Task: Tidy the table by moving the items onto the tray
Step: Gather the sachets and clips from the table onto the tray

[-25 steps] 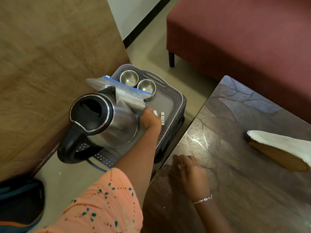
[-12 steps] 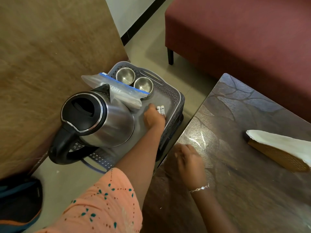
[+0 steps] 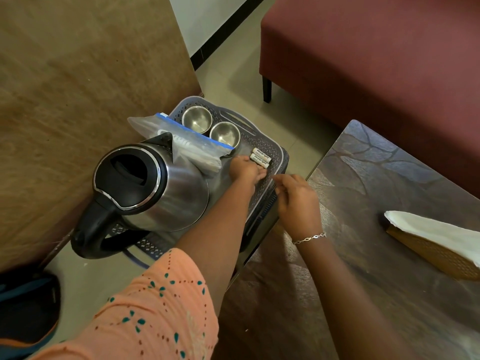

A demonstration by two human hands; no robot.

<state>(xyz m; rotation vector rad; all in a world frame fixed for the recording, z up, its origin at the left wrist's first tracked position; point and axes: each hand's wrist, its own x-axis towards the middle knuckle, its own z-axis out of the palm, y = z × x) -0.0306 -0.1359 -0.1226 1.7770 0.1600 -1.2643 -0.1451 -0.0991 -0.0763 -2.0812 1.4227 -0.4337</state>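
A grey plastic tray [image 3: 275, 148] stands low beside the dark table [image 3: 384, 268]. On it are a steel electric kettle [image 3: 166, 188], a clear zip bag [image 3: 197, 149], two steel bowls [image 3: 197, 119] [image 3: 225, 133] and two white batteries [image 3: 260, 157] lying side by side. My left hand [image 3: 245, 169] is over the tray floor, with its fingertips touching the near ends of the batteries. My right hand [image 3: 298, 201] hovers at the tray's right rim with loosely curled fingers and nothing visible in it.
A woven basket lined with white cloth [image 3: 439, 242] lies on the table at the right. A red sofa [image 3: 376, 61] stands behind, a brown wooden panel [image 3: 78, 94] rises at the left, and a dark bag [image 3: 26, 307] sits on the floor.
My left hand set the batteries down on the tray and they now lie beyond its fingers. My right hand rose off the table and moved over to the tray's rim.
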